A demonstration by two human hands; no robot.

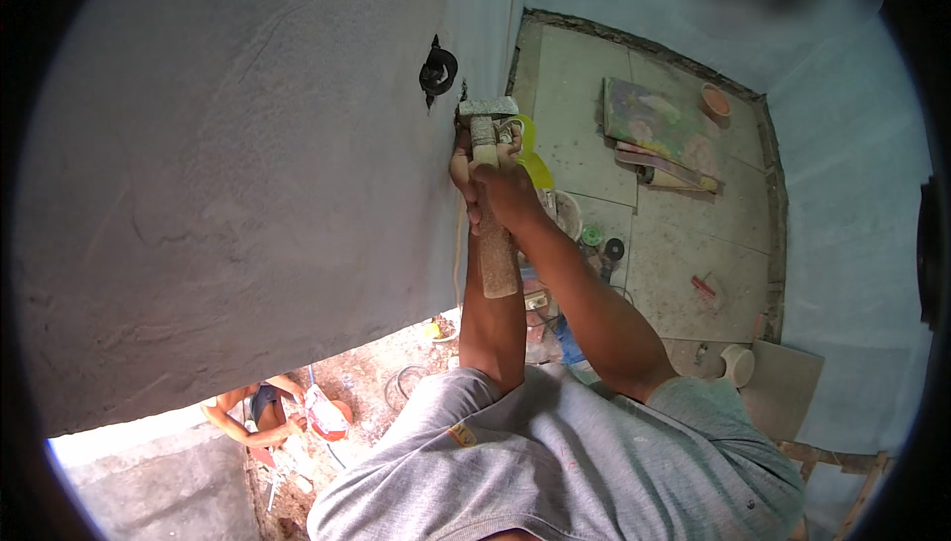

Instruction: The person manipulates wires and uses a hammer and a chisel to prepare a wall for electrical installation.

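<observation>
My right hand (pixel 509 192) is closed round a hammer (pixel 499 264), which has a pale, dusty wooden handle and a blocky grey head. The handle points back toward me along my left forearm. Just behind the hammer's neck, my left hand (pixel 461 166) is closed close to the edge of the grey plastered wall (pixel 267 164); the hammer and right hand hide what it grips. A bright yellow-green strip (pixel 536 157) loops out beside the hands. Left of the hammer head, a round black fitting (pixel 437 72) sits in a hole in the wall.
Below right, the tiled floor (pixel 684 264) holds a patterned board (pixel 659 120), an orange bowl (pixel 714 100), a red-handled tool (pixel 703 286) and a white bucket (pixel 736 365). Beyond the wall's lower edge, another person (pixel 260 412) crouches outside beside a red-and-white object (pixel 327 414).
</observation>
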